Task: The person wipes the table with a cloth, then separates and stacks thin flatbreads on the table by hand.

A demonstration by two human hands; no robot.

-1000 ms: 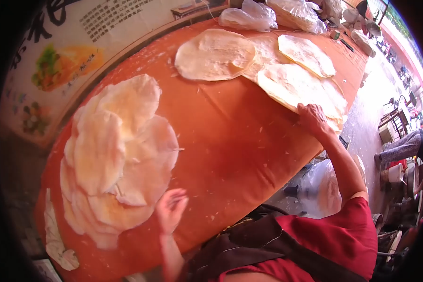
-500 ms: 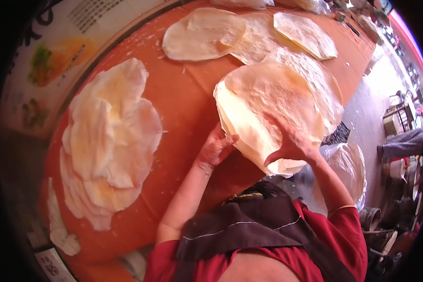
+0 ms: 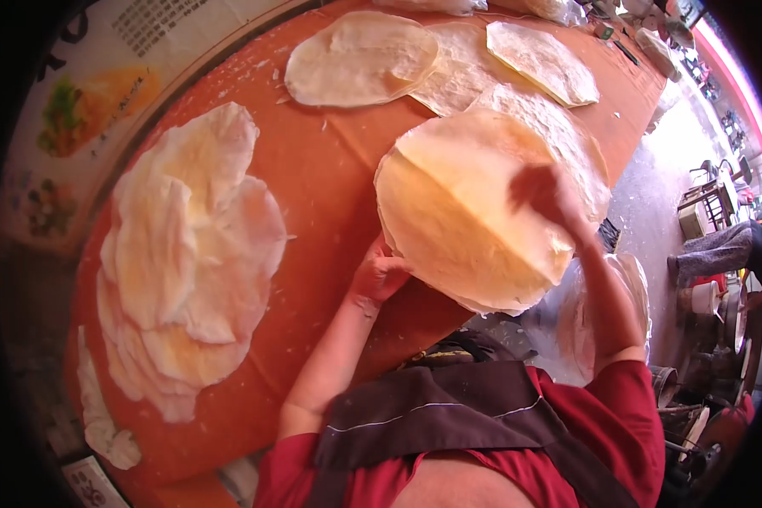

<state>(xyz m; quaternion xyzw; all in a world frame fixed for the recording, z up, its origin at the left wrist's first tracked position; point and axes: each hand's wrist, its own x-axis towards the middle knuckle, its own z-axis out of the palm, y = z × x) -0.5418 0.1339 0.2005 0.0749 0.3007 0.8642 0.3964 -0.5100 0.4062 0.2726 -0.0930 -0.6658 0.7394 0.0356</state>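
Observation:
A stack of thin round flatbreads point(image 3: 457, 220) lies in front of me over the orange table's right edge, its top sheet smooth and lit yellowish with a faint ridge across it. My left hand point(image 3: 383, 269) grips the lower left rim, thumb on top and the other fingers hidden under it. Over the right part of the stack is my right hand point(image 3: 550, 196), smeared by motion, so its fingers cannot be made out. Beneath and behind the stack lies another rough, floury flatbread point(image 3: 580, 144).
A heap of overlapping soft flatbreads point(image 3: 190, 254) covers the table's left side. More round flatbreads point(image 3: 360, 59) lie at the far edge, near plastic bags point(image 3: 550, 10). A clear plastic bag point(image 3: 605, 313) stands below the table's right edge. A person's leg point(image 3: 715, 254) shows at right.
My right hand has lifted from the stack and moved up and right. The top sheet now spreads smooth where a rougher face and pale left part showed. My left hand still grips the rim.

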